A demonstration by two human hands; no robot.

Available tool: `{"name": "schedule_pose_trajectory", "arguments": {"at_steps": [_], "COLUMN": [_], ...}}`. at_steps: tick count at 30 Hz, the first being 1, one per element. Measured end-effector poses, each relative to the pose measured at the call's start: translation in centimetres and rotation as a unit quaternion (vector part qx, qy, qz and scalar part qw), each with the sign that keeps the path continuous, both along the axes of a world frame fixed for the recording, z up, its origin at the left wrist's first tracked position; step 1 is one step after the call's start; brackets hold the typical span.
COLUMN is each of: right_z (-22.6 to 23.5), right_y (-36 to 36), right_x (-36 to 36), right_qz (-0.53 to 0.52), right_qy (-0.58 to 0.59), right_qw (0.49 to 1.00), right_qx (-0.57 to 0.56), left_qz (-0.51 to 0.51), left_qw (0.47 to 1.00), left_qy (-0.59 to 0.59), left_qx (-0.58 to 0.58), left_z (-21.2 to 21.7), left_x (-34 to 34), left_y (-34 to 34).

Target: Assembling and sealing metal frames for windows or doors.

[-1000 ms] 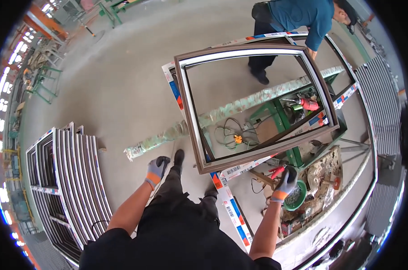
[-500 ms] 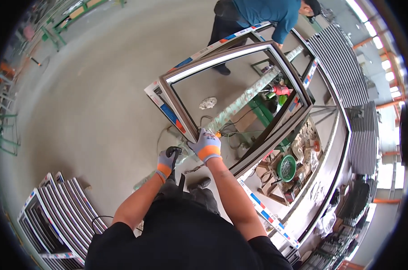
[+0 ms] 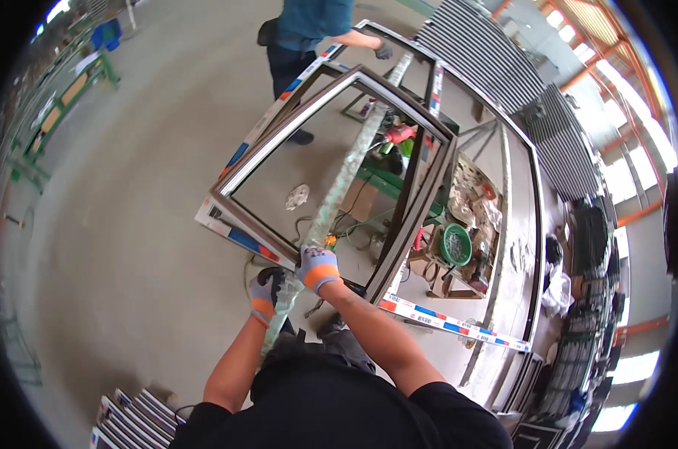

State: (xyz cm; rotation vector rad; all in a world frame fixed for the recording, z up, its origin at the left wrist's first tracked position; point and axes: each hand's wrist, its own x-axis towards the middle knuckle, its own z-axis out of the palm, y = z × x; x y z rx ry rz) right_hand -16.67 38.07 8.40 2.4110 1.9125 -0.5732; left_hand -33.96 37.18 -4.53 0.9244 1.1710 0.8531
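Observation:
My right hand [image 3: 318, 268], in a grey glove with an orange band, grips the near lower edge of a brown window sash [image 3: 320, 86]. This sash lies tilted on top of a larger window frame [image 3: 452, 323] edged with printed protective tape. My left hand [image 3: 264, 293], gloved alike with dark fingers, is curled just left of a support bar [image 3: 346, 176] wrapped in greenish film. What its fingers hold, if anything, is hidden. Beneath the sash opening, a red power drill [image 3: 399, 135] shows on a green stand.
Across the frame stands a co-worker [image 3: 309, 34] with a gloved hand over its far end. A green bowl of screws [image 3: 456, 245] sits on a cluttered tool tray [image 3: 473, 187]. Stacked frames [image 3: 133, 419] lie at lower left; ribbed profile stacks [image 3: 485, 52] stand at far right.
My view has turned, so the frames and sash appear further left. My left hand is now beside the wrapped bar. The co-worker is more upright; my right hand stays on the sash.

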Motion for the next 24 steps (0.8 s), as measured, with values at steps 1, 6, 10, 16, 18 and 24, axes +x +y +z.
{"name": "schedule_pose_trajectory", "arguments": {"at_steps": [1,6,10,16,18,24], "right_z": [0.4,4.9,8.3,10.5,10.9,12.9], "right_y": [-0.1,-0.2,-0.5,-0.3,-0.3,-0.4], "right_x": [0.2,0.3,1.0,1.1,1.7,1.8], "right_qz": [-0.002,-0.008,-0.008,-0.010,-0.010,0.015], "right_qy": [0.011,0.018,0.032,0.025,0.019,0.014], "right_qw": [1.000,1.000,0.998,0.999,0.999,1.000], "right_qx": [-0.002,0.001,0.049,0.044,0.050,0.008], "left_qz": [0.007,-0.072,-0.025,0.010,-0.018,0.016], "left_qw": [0.993,0.957,0.867,0.837,0.821,0.827], "left_qy": [-0.088,-0.257,-0.463,-0.535,-0.560,-0.552], "left_qx": [-0.072,-0.116,-0.184,-0.111,-0.105,-0.106], "left_z": [0.0,-2.4,0.7,10.0,11.6,10.6], "left_x": [0.1,-0.1,4.6,10.5,10.7,11.4], "left_y": [0.5,2.4,2.9,2.3,2.0,1.9]}}
